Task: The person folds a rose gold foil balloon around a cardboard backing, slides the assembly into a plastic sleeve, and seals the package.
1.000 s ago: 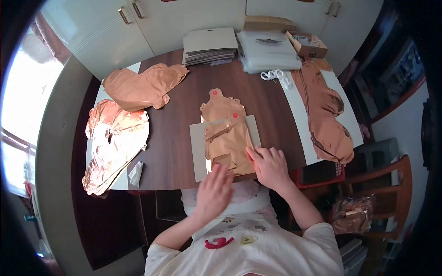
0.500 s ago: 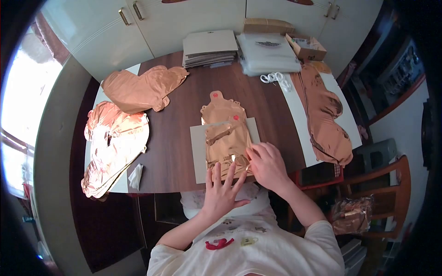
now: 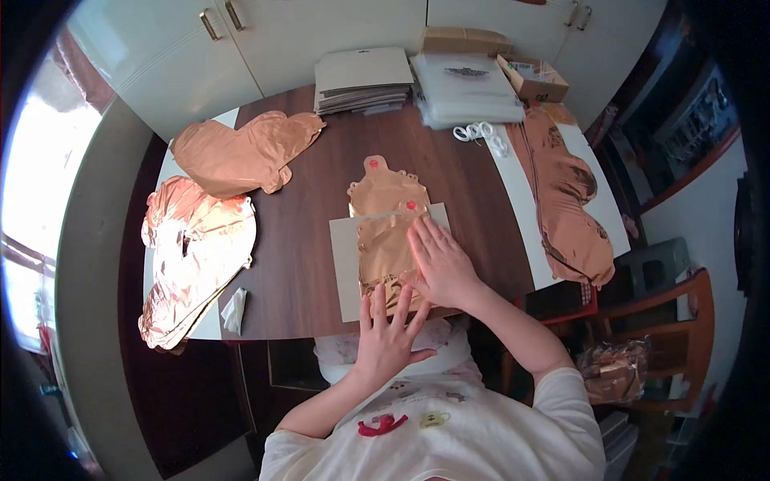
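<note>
A folded rose-gold foil balloon [image 3: 385, 244] lies on a pale cardboard sheet [image 3: 346, 268] in the middle of the table. Two red marks show on its far part, which sticks out beyond the card. My left hand [image 3: 387, 337] has its fingers spread, with the fingertips on the balloon's near end. Flat across the right side of the foil rests my right hand [image 3: 443, 271], fingers stretched out toward the far side. Neither hand grips anything. The palms hide part of the balloon's near right corner.
Foil balloons lie at the back left [image 3: 241, 152], left [image 3: 200, 256] and right [image 3: 561, 208]. Along the back stand a cardboard stack [image 3: 363, 76], clear plastic bags [image 3: 465, 92] and a small box [image 3: 533, 78]. White ribbon coils [image 3: 481, 136] and a crumpled tissue [image 3: 233, 310] lie nearby.
My right hand has moved from the balloon's near right edge, fingers curled, to lying flat higher on the foil. A raised crease there has flattened. My left hand has stayed in place.
</note>
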Demonstrator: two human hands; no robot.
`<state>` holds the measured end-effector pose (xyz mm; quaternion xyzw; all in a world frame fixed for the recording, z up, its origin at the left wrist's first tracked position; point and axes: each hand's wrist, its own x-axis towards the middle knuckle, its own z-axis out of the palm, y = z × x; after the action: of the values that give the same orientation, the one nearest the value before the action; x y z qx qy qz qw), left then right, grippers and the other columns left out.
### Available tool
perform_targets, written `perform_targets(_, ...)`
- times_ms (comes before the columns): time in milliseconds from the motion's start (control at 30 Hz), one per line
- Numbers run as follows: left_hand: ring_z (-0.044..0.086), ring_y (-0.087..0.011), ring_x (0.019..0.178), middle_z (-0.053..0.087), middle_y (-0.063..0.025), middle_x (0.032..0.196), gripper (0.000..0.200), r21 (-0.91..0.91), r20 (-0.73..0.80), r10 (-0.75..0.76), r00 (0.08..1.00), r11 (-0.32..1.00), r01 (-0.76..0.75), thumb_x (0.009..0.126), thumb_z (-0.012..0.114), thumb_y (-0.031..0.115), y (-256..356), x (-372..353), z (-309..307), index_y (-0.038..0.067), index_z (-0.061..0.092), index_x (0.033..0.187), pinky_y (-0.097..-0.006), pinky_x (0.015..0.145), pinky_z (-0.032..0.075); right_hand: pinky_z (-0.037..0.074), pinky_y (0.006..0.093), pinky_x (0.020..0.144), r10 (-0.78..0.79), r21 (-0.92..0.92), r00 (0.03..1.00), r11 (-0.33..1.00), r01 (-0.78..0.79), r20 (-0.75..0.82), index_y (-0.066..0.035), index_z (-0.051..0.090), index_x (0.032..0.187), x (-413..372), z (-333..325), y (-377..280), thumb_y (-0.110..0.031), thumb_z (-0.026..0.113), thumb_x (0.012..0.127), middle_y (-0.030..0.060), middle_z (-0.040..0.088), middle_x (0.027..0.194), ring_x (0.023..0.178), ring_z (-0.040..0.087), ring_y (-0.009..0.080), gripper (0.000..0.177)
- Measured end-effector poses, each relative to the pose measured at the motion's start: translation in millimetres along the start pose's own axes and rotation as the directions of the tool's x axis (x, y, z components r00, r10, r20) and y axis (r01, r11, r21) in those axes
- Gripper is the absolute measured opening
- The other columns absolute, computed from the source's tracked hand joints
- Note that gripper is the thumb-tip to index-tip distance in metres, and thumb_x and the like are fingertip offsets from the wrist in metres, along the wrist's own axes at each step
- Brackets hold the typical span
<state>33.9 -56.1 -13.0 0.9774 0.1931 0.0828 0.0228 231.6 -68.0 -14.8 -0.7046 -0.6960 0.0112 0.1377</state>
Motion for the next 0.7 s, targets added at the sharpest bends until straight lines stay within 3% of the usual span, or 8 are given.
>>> perform_targets(300,0.025,-0.0512,0.132,0.034,-0.0151,0.146,0.095,0.004,0.004,-0.002,1.000,1.000,0.002,0.062,0.064,0.073,0,0,-4,0.025,0.043,0.140,-0.0656,0.105,0.020,0.014,0.0460,0.116,0.138,-0.115,0.989,0.985,-0.131,0.058,0.009,0.026,0.142,31,4,30,-0.048,0.044,0.092,0.0242,0.026,0.150,0.142,0.018,0.0343,0.077)
perform_targets(400,0.026,-0.0514,0.131,0.035,-0.0151,0.145,0.093,-0.006,-0.011,-0.003,1.000,1.000,0.003,0.062,0.065,0.072,-1,0,-5,0.024,0.043,0.139,-0.0652,0.105,0.022,0.020,0.0487,0.113,0.010,-0.216,0.977,0.975,-0.057,-0.214,0.005,0.044,0.130,43,16,51,-0.044,0.052,0.090,0.0230,0.041,0.137,0.133,0.033,0.0356,0.063)
perform_targets(533,0.028,-0.0514,0.130,0.036,-0.0150,0.144,0.090,-0.015,-0.024,-0.004,1.000,1.000,0.004,0.063,0.066,0.069,-1,0,-6,0.024,0.044,0.138,-0.0646,0.105,0.023,0.036,0.0512,0.092,0.092,0.066,0.936,0.995,-0.074,-0.340,-0.007,0.055,0.081,59,-3,65,-0.035,0.066,0.081,0.0093,0.054,0.091,0.096,0.050,0.0286,0.031)
perform_targets(633,0.027,-0.0512,0.130,0.036,-0.0149,0.144,0.090,-0.006,-0.036,-0.005,0.999,1.000,0.005,0.064,0.067,0.069,-1,0,-5,0.024,0.044,0.138,-0.0644,0.105,0.023,0.039,0.0455,0.086,0.168,0.056,0.967,0.986,-0.160,-0.192,-0.008,0.056,0.082,66,-13,72,-0.032,0.065,0.081,0.0070,0.054,0.091,0.095,0.050,0.0286,0.025)
perform_targets(667,0.027,-0.0512,0.131,0.035,-0.0149,0.144,0.090,0.000,-0.034,-0.003,0.999,1.000,0.003,0.064,0.066,0.069,-1,0,-5,0.024,0.044,0.138,-0.0644,0.105,0.023,0.043,0.0411,0.082,0.155,0.005,0.971,0.988,-0.157,-0.183,-0.006,0.057,0.081,68,-17,73,-0.027,0.063,0.083,0.0075,0.059,0.091,0.090,0.056,0.0290,0.022)
perform_targets(700,0.027,-0.0512,0.131,0.035,-0.0149,0.145,0.090,0.005,-0.031,-0.001,1.000,1.000,0.001,0.064,0.066,0.069,-1,0,-5,0.024,0.043,0.139,-0.0645,0.105,0.023,0.045,0.0401,0.081,0.222,0.191,0.973,0.960,-0.205,-0.067,-0.005,0.057,0.081,71,-23,74,-0.026,0.063,0.083,0.0084,0.061,0.090,0.089,0.058,0.0285,0.022)
